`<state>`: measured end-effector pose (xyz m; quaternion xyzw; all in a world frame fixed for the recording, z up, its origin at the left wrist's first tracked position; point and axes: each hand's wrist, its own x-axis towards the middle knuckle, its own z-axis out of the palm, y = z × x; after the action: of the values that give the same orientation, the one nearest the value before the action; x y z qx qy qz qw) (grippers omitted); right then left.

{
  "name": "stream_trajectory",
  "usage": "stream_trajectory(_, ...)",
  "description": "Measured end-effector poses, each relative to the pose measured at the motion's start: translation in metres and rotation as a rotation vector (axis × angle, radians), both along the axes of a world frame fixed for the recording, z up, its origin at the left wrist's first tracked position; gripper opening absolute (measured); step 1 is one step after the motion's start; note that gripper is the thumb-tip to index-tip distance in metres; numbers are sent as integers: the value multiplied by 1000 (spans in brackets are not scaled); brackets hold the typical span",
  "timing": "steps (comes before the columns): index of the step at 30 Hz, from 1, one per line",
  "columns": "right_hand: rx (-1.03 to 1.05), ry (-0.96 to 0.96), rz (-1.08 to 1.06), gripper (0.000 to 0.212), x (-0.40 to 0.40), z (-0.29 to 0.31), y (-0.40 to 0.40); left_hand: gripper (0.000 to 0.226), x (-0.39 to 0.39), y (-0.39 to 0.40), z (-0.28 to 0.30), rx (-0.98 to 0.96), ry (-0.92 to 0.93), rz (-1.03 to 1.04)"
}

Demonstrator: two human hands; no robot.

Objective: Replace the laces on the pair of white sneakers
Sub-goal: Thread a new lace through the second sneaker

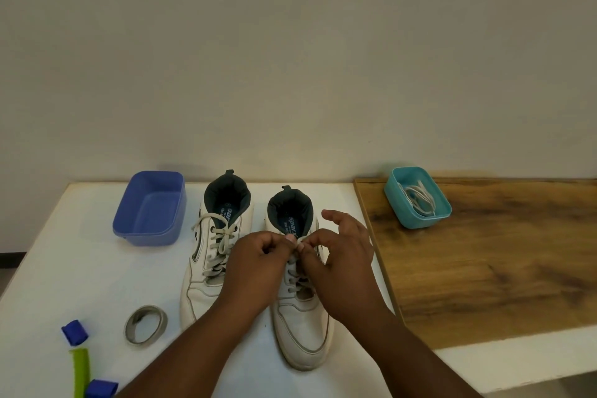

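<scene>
Left arm: extended forward from the lower edge of the view, bare forearm angled up and to the right.
Left hand (258, 258): back turned upward, fingers curled, thumb and forefinger pinched together at the fingertips.
Right arm: extended from the lower right, angled up and to the left.
Right hand (339, 252): thumb and forefinger pinched beside the left fingertips; remaining fingers (336, 216) raised and spread.

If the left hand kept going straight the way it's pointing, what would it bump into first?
The left hand points up and right at the lace it pinches on the right sneaker. Going on, it would probably meet the right hand fingers first, since they pinch the same lace. Depth is hard to judge.
</scene>
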<state>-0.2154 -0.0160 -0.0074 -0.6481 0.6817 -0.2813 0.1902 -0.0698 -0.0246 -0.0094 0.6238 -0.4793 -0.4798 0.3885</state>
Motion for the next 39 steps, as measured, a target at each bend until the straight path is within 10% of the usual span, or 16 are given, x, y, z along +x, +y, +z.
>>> stream_trajectory(11,106,92,-14,8,-8,3,-2,30,-1,1,-1,37,-6,200)
stream_trajectory(19,182,147,-56,12,-19,0,-6,17,8,2,-7,-246,-504,99)
stream_trajectory(31,110,39,-35,11,-25,-11,-5,24,9,4,-9,-313,-568,18)
stream_trajectory(39,90,104,31,75,-9,-3,10,57,15,32,10,-434,-765,-47)
